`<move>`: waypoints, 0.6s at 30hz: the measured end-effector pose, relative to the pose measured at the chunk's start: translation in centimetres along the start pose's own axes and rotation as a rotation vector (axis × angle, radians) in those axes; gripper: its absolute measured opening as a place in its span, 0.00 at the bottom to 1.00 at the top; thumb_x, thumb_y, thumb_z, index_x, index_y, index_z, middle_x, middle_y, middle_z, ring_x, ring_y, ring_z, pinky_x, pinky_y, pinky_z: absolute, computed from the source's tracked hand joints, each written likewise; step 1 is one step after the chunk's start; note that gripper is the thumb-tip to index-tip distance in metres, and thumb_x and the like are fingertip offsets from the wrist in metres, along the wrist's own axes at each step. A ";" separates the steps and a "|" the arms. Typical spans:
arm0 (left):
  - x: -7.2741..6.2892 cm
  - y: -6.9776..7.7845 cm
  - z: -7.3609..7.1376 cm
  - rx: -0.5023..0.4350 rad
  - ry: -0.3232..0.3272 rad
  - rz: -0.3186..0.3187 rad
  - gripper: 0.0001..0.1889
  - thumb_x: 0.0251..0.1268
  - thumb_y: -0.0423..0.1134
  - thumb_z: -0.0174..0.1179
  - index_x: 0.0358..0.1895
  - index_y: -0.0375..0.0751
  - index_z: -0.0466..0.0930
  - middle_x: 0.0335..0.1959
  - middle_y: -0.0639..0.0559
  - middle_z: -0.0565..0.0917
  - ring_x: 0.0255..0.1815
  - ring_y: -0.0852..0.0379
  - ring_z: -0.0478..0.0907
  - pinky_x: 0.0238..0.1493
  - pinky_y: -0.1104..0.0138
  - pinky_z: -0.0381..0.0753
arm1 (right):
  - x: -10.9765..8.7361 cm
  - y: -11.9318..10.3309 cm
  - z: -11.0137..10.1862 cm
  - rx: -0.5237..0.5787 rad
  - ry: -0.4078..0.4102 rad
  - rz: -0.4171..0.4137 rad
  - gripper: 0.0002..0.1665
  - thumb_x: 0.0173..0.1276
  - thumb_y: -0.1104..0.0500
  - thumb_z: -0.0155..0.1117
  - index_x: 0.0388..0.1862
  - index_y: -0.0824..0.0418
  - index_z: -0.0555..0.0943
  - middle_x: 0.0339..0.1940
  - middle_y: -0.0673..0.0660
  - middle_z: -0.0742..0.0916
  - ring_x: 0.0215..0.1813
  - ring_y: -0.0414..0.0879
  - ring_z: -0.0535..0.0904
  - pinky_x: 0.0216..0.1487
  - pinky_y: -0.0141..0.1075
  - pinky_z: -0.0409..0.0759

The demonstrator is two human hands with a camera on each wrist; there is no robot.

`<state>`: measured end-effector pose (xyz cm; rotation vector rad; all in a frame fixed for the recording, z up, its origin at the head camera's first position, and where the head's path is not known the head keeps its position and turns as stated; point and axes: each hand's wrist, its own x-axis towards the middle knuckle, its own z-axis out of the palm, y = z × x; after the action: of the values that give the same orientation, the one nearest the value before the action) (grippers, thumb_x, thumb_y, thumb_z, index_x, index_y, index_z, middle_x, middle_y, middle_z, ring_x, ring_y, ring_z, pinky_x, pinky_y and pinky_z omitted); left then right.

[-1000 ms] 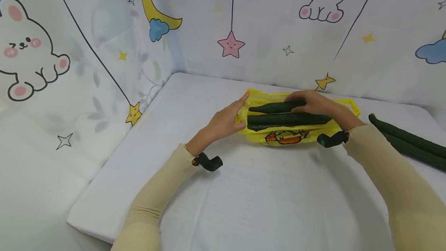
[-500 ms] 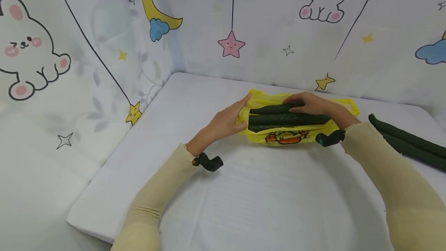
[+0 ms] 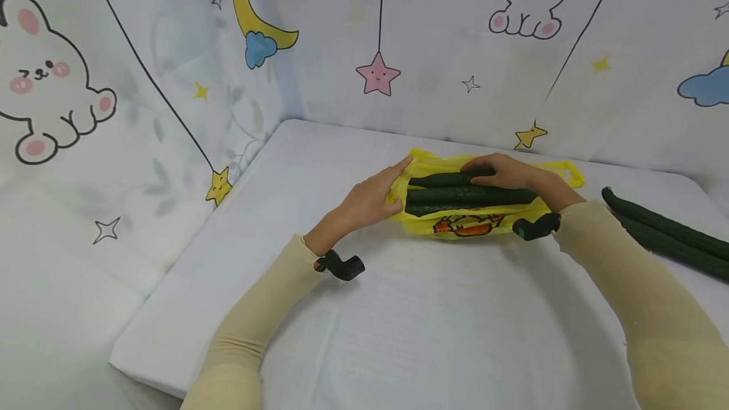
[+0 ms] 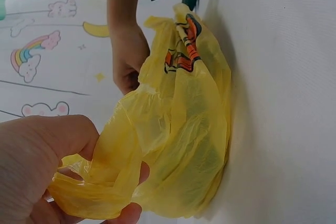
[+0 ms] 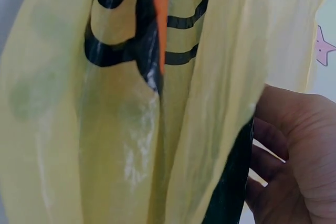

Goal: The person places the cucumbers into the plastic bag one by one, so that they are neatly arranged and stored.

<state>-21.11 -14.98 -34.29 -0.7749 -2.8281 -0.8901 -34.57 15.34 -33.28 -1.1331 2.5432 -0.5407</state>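
Observation:
A yellow plastic bag (image 3: 418, 226) with an orange and black print lies on its side, its opening facing up and toward me in the head view. Several dark green cucumbers lie lengthwise in it, the front cucumber (image 3: 455, 196) in plain sight. My left hand (image 3: 367, 201) holds the bag's left end; the left wrist view has thumb and fingers around a gathered loop of the bag (image 4: 113, 182). Over the opening, my right hand (image 3: 507, 173) grips the rear cucumber (image 3: 438, 180) from above. Bag film covers part of a cucumber (image 5: 231, 182) beside the right hand (image 5: 294, 150).
Two more cucumbers (image 3: 678, 233) lie side by side on the white table (image 3: 433, 321), to the right of the bag. Behind the table hangs a white cloth (image 3: 444, 106) printed with rabbits, stars and a moon. Dark camera mounts (image 3: 342, 266) stick out from both wrists.
My right hand has shifted slightly left along the rear cucumber. My left hand and the bag have hardly moved.

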 end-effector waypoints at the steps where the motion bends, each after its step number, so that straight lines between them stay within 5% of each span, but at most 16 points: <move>1: 0.0 0.0 0.0 0.001 -0.001 0.002 0.41 0.65 0.33 0.54 0.79 0.46 0.45 0.74 0.46 0.65 0.23 0.59 0.63 0.21 0.71 0.61 | 0.0 0.0 0.0 0.000 0.000 -0.002 0.23 0.73 0.63 0.56 0.64 0.71 0.73 0.65 0.71 0.75 0.68 0.67 0.67 0.65 0.59 0.64; 18: 0.2 -0.1 0.1 0.007 -0.016 -0.001 0.40 0.65 0.33 0.53 0.79 0.46 0.47 0.70 0.46 0.69 0.23 0.58 0.61 0.22 0.71 0.60 | -0.4 0.1 0.2 0.010 -0.008 0.004 0.19 0.75 0.62 0.54 0.59 0.71 0.77 0.60 0.71 0.79 0.65 0.66 0.70 0.63 0.58 0.68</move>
<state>-21.31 -14.95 -34.39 -0.7829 -2.8440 -0.8772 -34.29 15.65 -33.43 -1.1247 2.5324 -0.5470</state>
